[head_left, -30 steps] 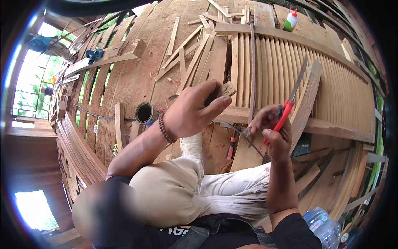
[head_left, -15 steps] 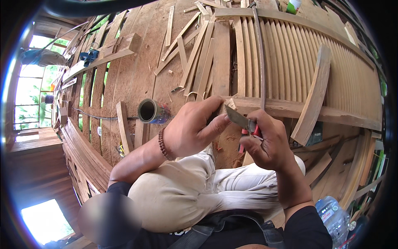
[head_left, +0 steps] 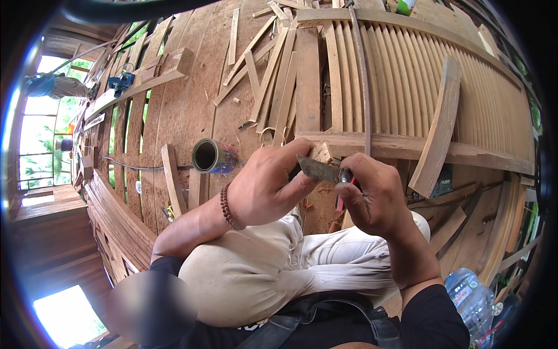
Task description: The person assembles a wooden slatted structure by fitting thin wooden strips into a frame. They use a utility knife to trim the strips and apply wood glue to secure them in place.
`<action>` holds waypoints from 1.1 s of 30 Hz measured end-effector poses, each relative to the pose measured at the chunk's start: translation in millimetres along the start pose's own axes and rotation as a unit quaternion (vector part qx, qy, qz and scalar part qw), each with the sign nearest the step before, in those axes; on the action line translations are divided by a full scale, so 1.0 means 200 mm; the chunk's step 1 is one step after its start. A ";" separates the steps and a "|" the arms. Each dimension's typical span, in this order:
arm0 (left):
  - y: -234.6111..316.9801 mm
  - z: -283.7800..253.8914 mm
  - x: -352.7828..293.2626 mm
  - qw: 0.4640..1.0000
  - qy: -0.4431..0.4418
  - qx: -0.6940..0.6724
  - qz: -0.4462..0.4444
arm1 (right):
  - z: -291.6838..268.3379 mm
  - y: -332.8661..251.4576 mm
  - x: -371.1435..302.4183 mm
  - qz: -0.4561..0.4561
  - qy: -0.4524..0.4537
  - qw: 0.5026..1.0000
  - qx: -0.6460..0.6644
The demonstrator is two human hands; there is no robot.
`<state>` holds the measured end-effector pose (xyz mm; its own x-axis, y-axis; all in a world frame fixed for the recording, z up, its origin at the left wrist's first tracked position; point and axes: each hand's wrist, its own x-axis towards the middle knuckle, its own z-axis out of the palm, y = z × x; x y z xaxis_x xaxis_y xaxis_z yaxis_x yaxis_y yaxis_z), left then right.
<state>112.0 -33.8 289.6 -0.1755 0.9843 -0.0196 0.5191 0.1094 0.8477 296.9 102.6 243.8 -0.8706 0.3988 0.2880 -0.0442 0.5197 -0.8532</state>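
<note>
- Judging by the pose, the step in hand is seeming to be working a small wood block (head_left: 321,152) with a flat-bladed tool (head_left: 317,168); whether it is cutting, scraping or only lining up, I cannot tell.
- The next move is calling, in my judgement, for a firm hold on the block and a left thumb kept clear of the blade, which is overlapping the thumbtip in this view; contact with thumb or wood is not showing clearly.
- The left hand (head_left: 261,183) is gripping the block between thumb and curled fingers, its back facing up, the block's end jutting out beyond the fingers.
- The right hand (head_left: 375,195) is closing around the tool's handle, which its fist is mostly hiding; the thumb is pressing near the blade's base, and the blade is pointing leftward.
- Both hands are staying close together above the lap; the left forearm is slanting in from the lower left, the right one is rising from the lower right.
- The block is sitting in front of the near rail of a slatted wooden panel (head_left: 418,87), with a tin can (head_left: 215,157) standing to the left.
</note>
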 end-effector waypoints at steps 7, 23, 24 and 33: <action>0.02 -0.01 -0.03 0.999 -0.026 0.026 -0.020 | -0.01 -0.02 0.00 -0.007 -0.005 1.000 -0.027; 0.04 0.05 -0.04 0.993 -0.031 0.093 -0.065 | 0.02 -0.02 0.01 0.043 -0.046 0.998 0.020; 0.04 0.05 -0.04 0.993 -0.030 0.095 -0.059 | 0.02 -0.02 0.02 0.033 -0.045 0.998 0.013; 0.05 0.04 -0.03 0.993 -0.013 0.111 -0.050 | -0.01 0.04 0.04 0.022 -0.061 0.997 0.052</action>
<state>124.4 -37.3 294.7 -0.2156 0.9698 -0.1139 0.6718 0.2319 0.7035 289.5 111.3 239.5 -0.9254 0.3220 0.2002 -0.0495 0.4208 -0.9058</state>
